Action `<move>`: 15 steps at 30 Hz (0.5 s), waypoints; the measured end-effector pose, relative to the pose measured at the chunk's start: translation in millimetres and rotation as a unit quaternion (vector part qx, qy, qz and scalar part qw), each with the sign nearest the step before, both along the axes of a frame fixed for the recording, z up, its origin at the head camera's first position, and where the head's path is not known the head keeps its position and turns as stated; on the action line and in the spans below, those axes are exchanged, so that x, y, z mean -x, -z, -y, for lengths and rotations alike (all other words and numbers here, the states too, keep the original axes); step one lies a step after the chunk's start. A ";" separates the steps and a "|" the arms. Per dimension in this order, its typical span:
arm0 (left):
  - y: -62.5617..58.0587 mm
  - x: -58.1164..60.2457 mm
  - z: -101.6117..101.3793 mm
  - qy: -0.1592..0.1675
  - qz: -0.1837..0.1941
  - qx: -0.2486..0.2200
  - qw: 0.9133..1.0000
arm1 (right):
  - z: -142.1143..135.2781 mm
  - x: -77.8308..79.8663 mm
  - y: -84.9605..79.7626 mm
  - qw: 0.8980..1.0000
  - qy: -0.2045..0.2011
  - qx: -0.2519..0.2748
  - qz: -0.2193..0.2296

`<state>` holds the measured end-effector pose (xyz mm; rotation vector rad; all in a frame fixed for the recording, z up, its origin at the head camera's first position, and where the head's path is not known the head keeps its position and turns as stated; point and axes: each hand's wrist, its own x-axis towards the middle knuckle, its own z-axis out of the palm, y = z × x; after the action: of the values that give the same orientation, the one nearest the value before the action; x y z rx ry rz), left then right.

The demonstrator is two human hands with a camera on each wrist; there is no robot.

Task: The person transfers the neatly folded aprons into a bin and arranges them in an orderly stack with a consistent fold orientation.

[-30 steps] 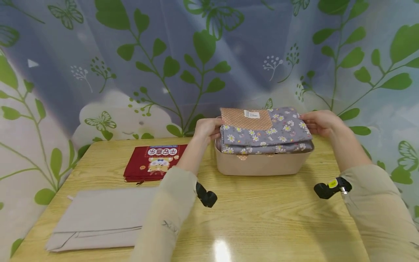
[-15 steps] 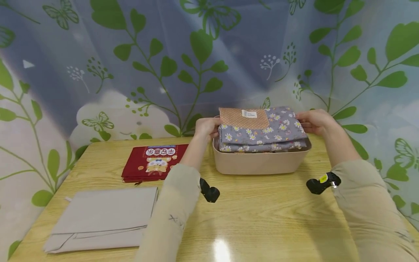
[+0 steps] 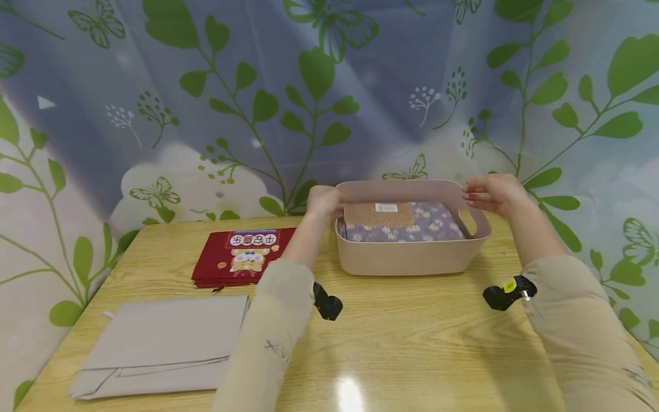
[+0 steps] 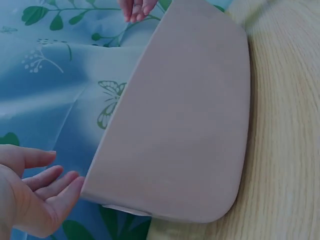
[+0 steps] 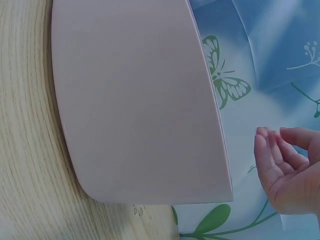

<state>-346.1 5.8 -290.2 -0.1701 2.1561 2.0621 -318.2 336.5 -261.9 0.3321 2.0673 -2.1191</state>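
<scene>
Inside the pale pink plastic basket (image 3: 407, 258) lies a folded grey cloth (image 3: 432, 220) with daisies, an orange dotted patch and a white label. It sits below the rim. My left hand (image 3: 324, 203) is at the basket's left rim; in the left wrist view its fingers (image 4: 62, 190) are spread, their tips at the rim's corner, holding nothing. Above the right end of the basket, my right hand (image 3: 491, 191) hovers with relaxed fingers. The right wrist view shows that hand (image 5: 287, 170) apart from the basket wall, with nothing in it.
A dark red folded cloth bag (image 3: 213, 257) with a cartoon animal lies left of the basket on the wooden table (image 3: 412, 343). Nearer the front left is a flat grey folded fabric piece (image 3: 165, 335). A leaf-patterned curtain (image 3: 231, 114) hangs behind.
The daisy cloth has dropped from between both hands down into the basket. Both hands have let go of it and stay near the basket's ends.
</scene>
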 end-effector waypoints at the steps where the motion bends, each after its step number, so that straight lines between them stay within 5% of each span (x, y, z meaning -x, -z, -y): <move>1: -0.9 -1.0 1.7 0.007 -0.005 0.008 1.000 | 0.3 -1.2 -0.6 1.000 0.002 0.005 -0.005; 6: -3.8 -4.7 5.7 0.028 -0.030 0.042 0.998 | 4.2 -4.8 0.1 1.000 -0.016 -0.009 -0.025; 10: -5.6 -8.6 5.4 0.041 -0.068 0.101 0.992 | 10.0 -6.5 5.8 0.993 -0.033 -0.096 -0.054; 12: -6.3 -10.4 5.6 0.047 -0.096 0.161 0.981 | 13.7 -7.7 9.6 0.984 -0.034 -0.156 -0.080; 15: -7.1 -12.5 6.5 0.061 -0.139 0.256 0.955 | 18.9 -11.3 14.3 0.953 -0.023 -0.269 -0.138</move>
<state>-333.6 -0.7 -283.1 0.2045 2.7540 1.4951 -306.9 317.6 -276.3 0.0442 2.7693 -1.6110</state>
